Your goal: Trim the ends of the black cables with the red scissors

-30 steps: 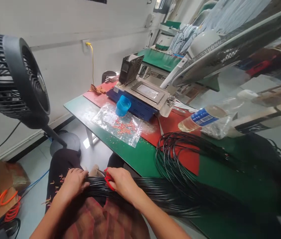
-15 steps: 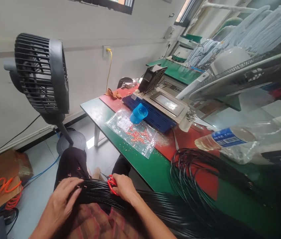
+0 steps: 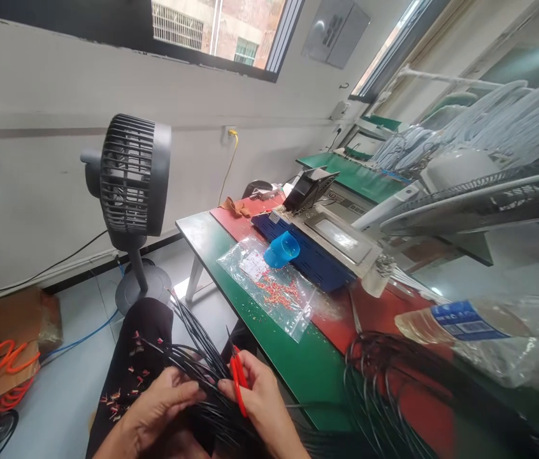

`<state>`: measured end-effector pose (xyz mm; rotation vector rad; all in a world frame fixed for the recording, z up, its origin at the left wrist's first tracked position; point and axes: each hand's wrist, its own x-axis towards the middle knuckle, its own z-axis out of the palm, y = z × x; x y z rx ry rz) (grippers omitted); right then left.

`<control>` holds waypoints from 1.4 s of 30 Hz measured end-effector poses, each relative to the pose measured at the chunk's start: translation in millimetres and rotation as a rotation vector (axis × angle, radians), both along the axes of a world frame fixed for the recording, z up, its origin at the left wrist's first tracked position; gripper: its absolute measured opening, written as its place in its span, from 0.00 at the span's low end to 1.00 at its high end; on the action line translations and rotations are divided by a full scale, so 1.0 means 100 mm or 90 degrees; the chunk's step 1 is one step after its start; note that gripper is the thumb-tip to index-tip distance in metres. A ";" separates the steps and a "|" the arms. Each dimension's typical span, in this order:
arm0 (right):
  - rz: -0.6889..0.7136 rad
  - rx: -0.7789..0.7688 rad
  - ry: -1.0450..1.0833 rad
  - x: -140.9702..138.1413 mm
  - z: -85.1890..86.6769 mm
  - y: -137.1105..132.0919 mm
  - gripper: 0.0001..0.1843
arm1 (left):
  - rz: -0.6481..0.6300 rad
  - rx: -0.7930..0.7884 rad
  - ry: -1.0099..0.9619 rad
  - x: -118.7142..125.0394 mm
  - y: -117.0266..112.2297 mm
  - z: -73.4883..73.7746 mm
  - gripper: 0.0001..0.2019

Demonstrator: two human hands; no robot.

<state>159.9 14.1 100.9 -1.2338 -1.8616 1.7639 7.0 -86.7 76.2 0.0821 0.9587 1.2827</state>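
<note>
Across my lap runs a thick bundle of black cables [image 3: 200,349], its cut ends fanned out toward my knee. My left hand [image 3: 167,395] is curled round part of the bundle from the left, thumb on top; some of its fingers are hidden. In my right hand [image 3: 258,389] is a pair of red-handled scissors [image 3: 239,384], blade tips pointing up and away from me. The thumb and fingers of that hand also press against the cables. Small reddish and pale offcuts [image 3: 119,401] lie scattered on my dark trouser leg.
On the green and red worktable [image 3: 260,338] lie a clear plastic bag [image 3: 241,252] with orange-red bits, a blue cup [image 3: 283,248], a blue-sided machine [image 3: 312,255], a water bottle [image 3: 460,319] and more coiled black cables [image 3: 379,357]. A grey fan [image 3: 130,178] stands at left.
My view has tilted upward. My left hand has moved right, closer to the right hand. The cable ends now spread forward and upward, and the scissors' blades point up.
</note>
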 end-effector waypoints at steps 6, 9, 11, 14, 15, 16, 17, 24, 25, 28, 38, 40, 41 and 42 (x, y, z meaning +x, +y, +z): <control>0.004 0.078 -0.055 0.06 -0.07 -0.19 0.12 | 0.215 -0.017 -0.167 -0.02 0.19 0.08 0.11; -0.079 0.147 -0.043 0.16 -0.01 -0.21 0.17 | 0.258 0.018 -0.181 -0.04 0.23 0.16 0.13; -0.119 0.165 -0.037 0.24 0.07 -0.19 0.19 | 0.239 0.072 -0.153 -0.07 0.25 0.25 0.13; -0.115 0.150 -0.039 0.36 0.21 -0.11 0.19 | 0.279 0.082 -0.081 -0.12 0.33 0.35 0.15; -0.098 0.137 -0.028 0.39 0.25 -0.08 0.19 | 0.326 0.062 -0.069 -0.13 0.36 0.36 0.14; -0.070 0.122 -0.013 0.41 0.29 -0.05 0.19 | 0.361 0.040 -0.069 -0.14 0.40 0.36 0.13; -0.037 0.111 0.001 0.43 0.33 -0.02 0.19 | 0.387 0.027 -0.078 -0.15 0.44 0.35 0.12; 0.146 0.269 -0.021 0.58 0.58 0.28 0.12 | 0.449 0.049 -0.224 -0.18 0.55 0.32 0.08; 0.156 0.279 -0.026 0.59 0.62 0.32 0.12 | 0.442 0.047 -0.213 -0.18 0.55 0.32 0.08; 0.141 0.246 -0.030 0.57 0.69 0.42 0.12 | 0.365 -0.002 -0.086 -0.12 0.54 0.35 0.06; -0.039 -0.206 0.189 0.03 0.66 0.57 0.19 | 0.040 -0.026 0.214 0.27 0.45 0.44 0.12; -0.043 -0.223 0.211 -0.01 0.64 0.61 0.21 | 0.016 -0.021 0.242 0.31 0.44 0.41 0.13; -0.038 -0.229 0.219 -0.01 0.63 0.62 0.21 | 0.013 -0.021 0.247 0.33 0.44 0.40 0.13; -0.029 -0.235 0.221 -0.01 0.62 0.64 0.22 | 0.013 -0.017 0.253 0.34 0.43 0.37 0.14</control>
